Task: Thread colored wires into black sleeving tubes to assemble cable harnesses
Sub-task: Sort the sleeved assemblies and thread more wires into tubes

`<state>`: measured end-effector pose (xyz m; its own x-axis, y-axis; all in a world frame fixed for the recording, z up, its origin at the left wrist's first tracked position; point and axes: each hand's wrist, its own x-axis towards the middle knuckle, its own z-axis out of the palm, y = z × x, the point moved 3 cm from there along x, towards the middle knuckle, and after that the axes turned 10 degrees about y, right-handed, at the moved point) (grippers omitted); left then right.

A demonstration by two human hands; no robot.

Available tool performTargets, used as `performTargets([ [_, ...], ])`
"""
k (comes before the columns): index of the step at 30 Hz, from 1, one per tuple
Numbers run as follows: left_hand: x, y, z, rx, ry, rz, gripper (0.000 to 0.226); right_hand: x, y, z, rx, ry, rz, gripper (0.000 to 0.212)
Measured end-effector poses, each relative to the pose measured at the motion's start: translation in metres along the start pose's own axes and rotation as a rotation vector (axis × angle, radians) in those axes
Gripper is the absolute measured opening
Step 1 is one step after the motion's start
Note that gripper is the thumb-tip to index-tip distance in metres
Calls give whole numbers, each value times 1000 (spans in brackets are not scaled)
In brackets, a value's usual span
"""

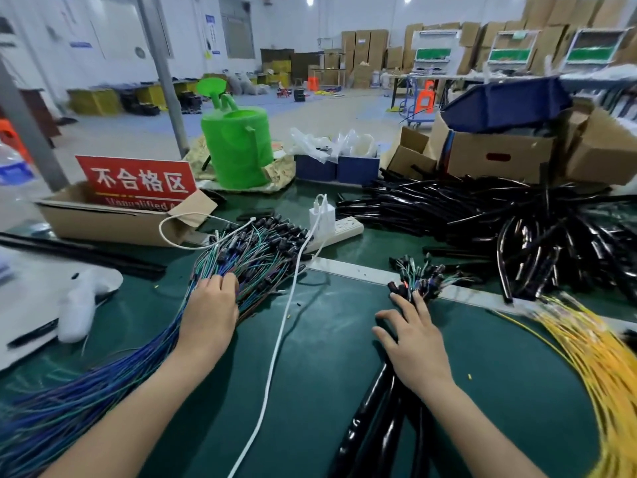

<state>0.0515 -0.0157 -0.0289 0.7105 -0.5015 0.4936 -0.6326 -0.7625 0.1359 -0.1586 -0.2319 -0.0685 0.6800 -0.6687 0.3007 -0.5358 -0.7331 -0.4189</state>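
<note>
A thick bundle of blue, green and purple wires point(251, 257) with black connectors lies on the green mat at the left. My left hand point(210, 310) rests on this bundle, its fingertips curled into the strands. Several finished black sleeved cables point(374, 422) run from the bottom centre up under my right hand point(412, 334), which lies flat on them with fingers spread. Their connector ends point(422, 276) fan out just beyond my fingertips. A large heap of empty black sleeving tubes point(489, 222) fills the right rear of the table.
Yellow wires point(586, 353) spread along the right edge. A white charger cable point(279, 343) crosses the mat between my hands from a power strip point(339, 229). Behind stand a cardboard box with a red sign point(136, 182), a green watering can point(236, 146) and brown cartons point(499, 157).
</note>
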Motion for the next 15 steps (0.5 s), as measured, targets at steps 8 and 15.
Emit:
performTargets([
  [8,-4,12,-26,-175,128,-15,7,-1,2,1,63,19,12,25],
  [15,11,15,-47,-315,139,-47,10,-2,2,-1,82,28,17,22],
])
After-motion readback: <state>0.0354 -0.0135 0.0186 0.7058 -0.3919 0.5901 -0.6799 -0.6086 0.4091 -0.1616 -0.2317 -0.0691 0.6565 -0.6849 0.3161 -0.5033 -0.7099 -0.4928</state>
